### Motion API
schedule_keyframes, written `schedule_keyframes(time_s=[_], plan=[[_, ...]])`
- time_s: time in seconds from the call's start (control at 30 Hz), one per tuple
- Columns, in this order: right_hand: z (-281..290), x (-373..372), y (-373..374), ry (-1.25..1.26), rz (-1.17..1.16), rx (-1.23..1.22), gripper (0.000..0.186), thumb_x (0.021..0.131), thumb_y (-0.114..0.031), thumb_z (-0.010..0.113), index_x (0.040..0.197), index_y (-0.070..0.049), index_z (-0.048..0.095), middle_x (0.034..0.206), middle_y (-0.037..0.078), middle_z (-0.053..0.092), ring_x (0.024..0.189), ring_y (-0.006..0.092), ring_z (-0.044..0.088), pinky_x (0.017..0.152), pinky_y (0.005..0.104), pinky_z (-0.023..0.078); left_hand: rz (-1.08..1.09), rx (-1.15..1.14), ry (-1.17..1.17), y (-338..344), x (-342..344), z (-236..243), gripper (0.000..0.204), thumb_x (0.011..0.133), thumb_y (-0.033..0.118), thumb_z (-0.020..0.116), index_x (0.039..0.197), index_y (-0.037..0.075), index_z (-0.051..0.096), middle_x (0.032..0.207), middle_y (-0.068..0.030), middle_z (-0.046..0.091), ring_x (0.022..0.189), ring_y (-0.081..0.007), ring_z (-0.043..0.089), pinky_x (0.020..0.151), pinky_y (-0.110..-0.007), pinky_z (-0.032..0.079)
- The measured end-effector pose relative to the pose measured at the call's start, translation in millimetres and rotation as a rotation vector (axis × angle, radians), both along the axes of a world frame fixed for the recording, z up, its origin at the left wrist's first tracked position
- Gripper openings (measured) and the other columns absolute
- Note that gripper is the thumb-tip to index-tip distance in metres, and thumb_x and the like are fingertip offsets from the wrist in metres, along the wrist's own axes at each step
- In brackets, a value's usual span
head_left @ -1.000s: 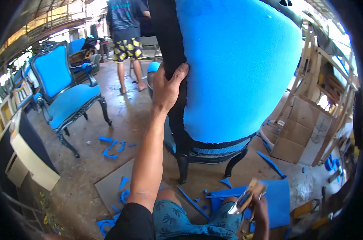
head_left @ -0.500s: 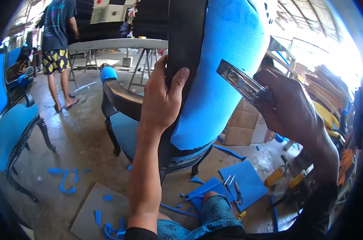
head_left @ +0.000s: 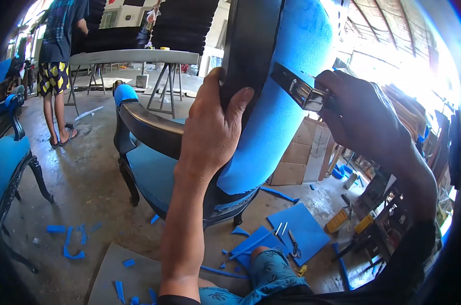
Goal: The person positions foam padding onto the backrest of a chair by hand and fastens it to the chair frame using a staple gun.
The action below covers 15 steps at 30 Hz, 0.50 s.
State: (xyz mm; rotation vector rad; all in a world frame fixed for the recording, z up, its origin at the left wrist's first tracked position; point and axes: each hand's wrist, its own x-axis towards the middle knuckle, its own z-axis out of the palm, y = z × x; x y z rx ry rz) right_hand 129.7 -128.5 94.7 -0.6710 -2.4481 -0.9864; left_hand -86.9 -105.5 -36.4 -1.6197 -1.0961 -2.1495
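Left hand (head_left: 210, 134): wrapped over the dark wooden edge of the chair back (head_left: 251, 56), thumb to the blue side, fingers curled behind; a firm, closed grip steadying the frame.
Right hand (head_left: 365, 119): closed round the body of a metal staple tool (head_left: 299, 90), its nose laid against the blue foam (head_left: 286, 101) just beside the wood edge.
Chair: an armchair with dark carved frame, blue padded seat (head_left: 154, 175) and armrest (head_left: 144, 127), standing on the concrete floor (head_left: 83, 183) directly before the person.
Handling note: best done, I judge, with the tool nose flat and square to the foam edge, the left hand bracing right opposite so the back does not rock.
Risk: left thumb sits near the tool's line; keep it apart.
Floor nearby: blue foam offcuts (head_left: 70, 241), a blue foam sheet (head_left: 299, 229) with scissors (head_left: 294, 246) on it, cardboard boxes (head_left: 299, 157).
Further off: a grey worktop (head_left: 134, 56) on trestle legs; another person (head_left: 57, 66) standing by it; a second blue chair (head_left: 7, 168) at far left.
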Motion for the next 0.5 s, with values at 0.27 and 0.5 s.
schedule_keyframes(time_s=[0.27,0.5], plan=[[1,-2,2,-0.009,-0.058,-0.002,0.024,0.088,-0.013,0.070,0.107,-0.005,0.059,0.093,0.017,0.065,0.087,0.0353,0.066,0.075,0.0465,0.052,-0.007,-0.031,0.024,0,-1,0,0.054,0.100,0.035,0.059,0.129,-0.009,0.047,0.106,-0.0282,0.064,0.093,-0.0415,0.068,0.078,-0.047,0.055],[-1,-5,5,0.013,-0.070,0.085,0.031,0.082,-0.009,0.075,0.111,-0.004,0.063,0.092,0.014,0.071,0.079,0.0288,0.071,0.072,0.0378,0.055,-0.031,0.002,0.007,2,-1,-1,0.052,0.099,0.033,0.062,0.128,-0.007,0.049,0.104,-0.0274,0.065,0.092,-0.0414,0.069,0.077,-0.046,0.055]])
